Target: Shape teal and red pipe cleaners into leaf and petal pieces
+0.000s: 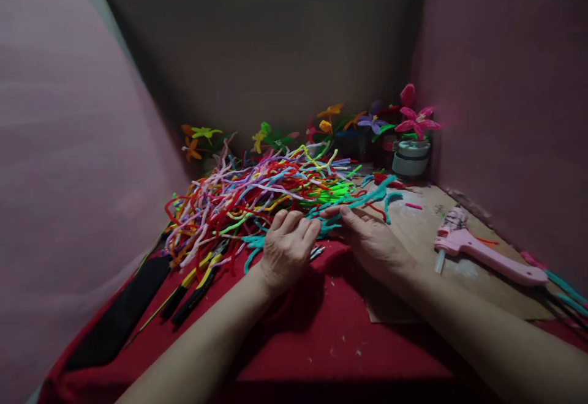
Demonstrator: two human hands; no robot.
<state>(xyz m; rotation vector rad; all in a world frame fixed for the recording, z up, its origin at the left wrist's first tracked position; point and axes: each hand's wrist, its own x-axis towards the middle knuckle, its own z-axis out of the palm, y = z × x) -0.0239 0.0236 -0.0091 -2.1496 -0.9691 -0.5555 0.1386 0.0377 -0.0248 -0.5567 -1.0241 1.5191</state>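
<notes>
Pinching turquoise stems (329, 228) in my right hand (376, 248), thumb and forefinger pressed together, just at the front of the colourful pile (261, 187)! My left hand (289, 250) curls close by, fingertips hidden, so I can't tell its grip. Off right, a pink glue gun (491, 257) lies on cardboard (417, 226).
</notes>
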